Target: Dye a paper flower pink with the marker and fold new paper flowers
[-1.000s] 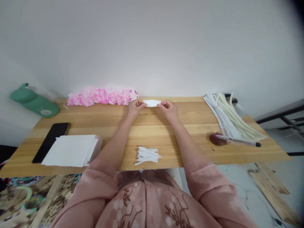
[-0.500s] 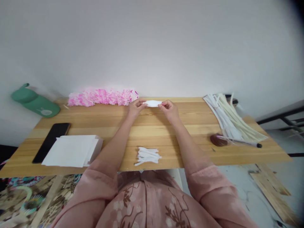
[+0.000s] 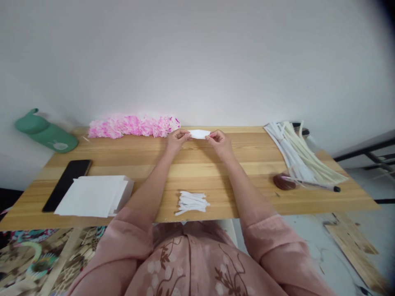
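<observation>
Both hands are holding a small white paper piece [image 3: 199, 133] over the far edge of the wooden bench [image 3: 197, 172].

The bench is carrying a row of pink paper flowers [image 3: 132, 125] along the wall, a stack of white sheets [image 3: 92, 195] at the near left, a bundle of pale stems [image 3: 300, 154] at the right, a green bottle [image 3: 46, 133], a black phone [image 3: 66, 183] and a heap of white strips [image 3: 191, 201] at the near edge. The left hand [image 3: 175, 139] and right hand [image 3: 219, 142] are each pinching one end of the paper piece between pressed-together fingers [image 3: 184, 135].
</observation>
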A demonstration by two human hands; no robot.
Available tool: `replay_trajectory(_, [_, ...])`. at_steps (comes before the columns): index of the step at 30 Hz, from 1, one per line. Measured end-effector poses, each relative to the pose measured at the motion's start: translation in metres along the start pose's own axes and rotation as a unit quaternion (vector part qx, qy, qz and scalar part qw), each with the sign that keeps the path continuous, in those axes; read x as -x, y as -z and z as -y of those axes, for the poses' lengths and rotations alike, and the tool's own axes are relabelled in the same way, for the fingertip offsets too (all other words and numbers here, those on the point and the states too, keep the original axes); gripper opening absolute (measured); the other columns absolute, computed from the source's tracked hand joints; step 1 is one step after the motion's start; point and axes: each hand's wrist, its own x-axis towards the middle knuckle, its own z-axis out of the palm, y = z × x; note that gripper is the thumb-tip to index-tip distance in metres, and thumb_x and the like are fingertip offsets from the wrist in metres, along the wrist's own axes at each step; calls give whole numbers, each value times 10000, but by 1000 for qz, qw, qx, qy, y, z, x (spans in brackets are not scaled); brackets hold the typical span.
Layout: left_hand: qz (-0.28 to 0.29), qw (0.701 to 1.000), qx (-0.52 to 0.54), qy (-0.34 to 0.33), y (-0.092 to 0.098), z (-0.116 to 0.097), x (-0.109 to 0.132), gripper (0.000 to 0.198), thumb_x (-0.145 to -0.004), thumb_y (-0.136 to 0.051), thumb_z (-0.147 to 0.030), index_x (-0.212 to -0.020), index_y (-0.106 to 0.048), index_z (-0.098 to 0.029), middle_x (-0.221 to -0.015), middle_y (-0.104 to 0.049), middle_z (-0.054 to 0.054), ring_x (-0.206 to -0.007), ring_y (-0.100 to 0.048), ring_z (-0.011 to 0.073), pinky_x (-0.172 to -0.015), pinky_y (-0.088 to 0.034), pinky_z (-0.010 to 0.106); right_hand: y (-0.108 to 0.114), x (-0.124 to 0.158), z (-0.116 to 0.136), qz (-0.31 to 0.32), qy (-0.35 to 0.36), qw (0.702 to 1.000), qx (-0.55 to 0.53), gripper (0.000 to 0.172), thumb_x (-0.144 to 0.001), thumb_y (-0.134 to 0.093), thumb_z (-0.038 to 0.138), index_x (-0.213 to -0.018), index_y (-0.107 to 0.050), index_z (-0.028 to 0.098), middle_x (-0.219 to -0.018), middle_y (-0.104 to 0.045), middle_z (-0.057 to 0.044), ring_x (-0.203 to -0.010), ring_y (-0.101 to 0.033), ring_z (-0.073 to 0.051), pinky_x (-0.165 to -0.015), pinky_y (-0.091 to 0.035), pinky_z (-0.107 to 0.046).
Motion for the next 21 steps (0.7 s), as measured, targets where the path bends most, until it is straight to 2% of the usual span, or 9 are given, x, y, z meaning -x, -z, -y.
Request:
replay_trajectory(8, [-22,998,-44,-35,-3,-3,1,187,-667,-735,-298,-734,-619,-167,-703,-672,-2,-684,-652,132,-701,-527,288,0,0,0,-22,0,1000,21,213,-718,-686,373,-695,-550,211,-706,-587,21,-636,-512,-118,-643,-411,-273])
replay_trajectory(13, [-9,998,-37,-40,-2,-2,1,249,-640,-759,-338,-744,-609,-170,-694,-671,-9,-669,-651,129,-672,-518,266,1,1,6,-18,-1,999,27,216,-704,-685,361,-700,-534,206,-737,-601,16,-659,-515,-119,-649,-415,-273])
replay_trajectory(21, [45,999,14,9,0,-5,3,433,-626,-791,-376,-987,-671,-170,-879,-726,31,-713,-668,144,-714,-554,309,0,2,10,2,7,1000,-2,219,-692,-700,352,-702,-539,204,-757,-600,11,-674,-523,-119,-663,-420,-277])
